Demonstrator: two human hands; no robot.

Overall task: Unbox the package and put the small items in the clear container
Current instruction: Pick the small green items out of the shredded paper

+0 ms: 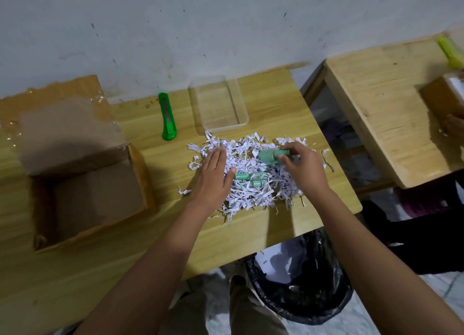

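The right hand [305, 170] has its fingers [288, 150] clamped on a pale green wrapped item [270, 156], held just above a heap of white shredded paper [253, 191]. The left hand [213, 176] lies flat on the heap's left side, fingers together and straight, gripping nothing. Just beside its thumb two more green rolls [251, 180] lie half buried in the shreds, touching one another. No writing or label on the green wrappers can be read.

The heap sits on a wooden tabletop [276, 98], with stray strips reaching toward the right edge. Beyond the heap, near the wall, stands the clear container [242, 120], with only the wood grain showing through its floor; its near rim almost meets the farthest shreds. Left of it lies a green utility knife [167, 116], apart from both, with bare wood around it. Further left the opened cardboard box [82, 174] stands with flaps raised, shiny tape along its upper flap.

Below the tabletop's near right corner a bin with a black liner [324, 292] holds paper scraps. To the right a gap separates a second wooden table [376, 103], carrying a yellow-green cutter [450, 52] and another brown box [442, 96]
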